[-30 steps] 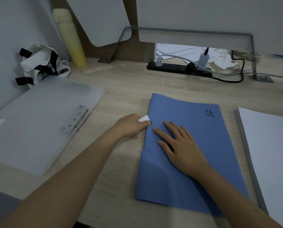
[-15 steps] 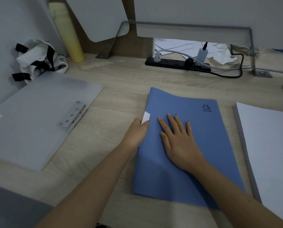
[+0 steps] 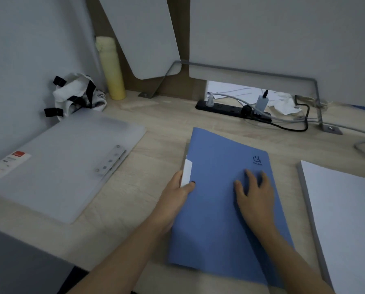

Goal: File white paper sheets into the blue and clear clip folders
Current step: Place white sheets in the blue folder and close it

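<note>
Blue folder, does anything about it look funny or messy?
A little, yes. A white slip pokes out at the left edge of the folder, beside the left hand gripping that edge. The right hand lies flat on top. Nothing looks torn or spilled.

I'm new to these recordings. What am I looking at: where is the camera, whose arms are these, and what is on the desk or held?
There is no machine here. A person works with two bare hands, and the single camera sits on their head, looking forward and down, so the arms come in from the bottom edge. On the pale wooden desk a blue clip folder lies in the middle. The left hand pinches its left edge, thumb on top beside a small white tab. The right hand rests flat on the cover. A frosted clear clip folder lies to the left and a stack of white paper sheets to the right. A yellow bottle and a black power strip are at the back.
</note>
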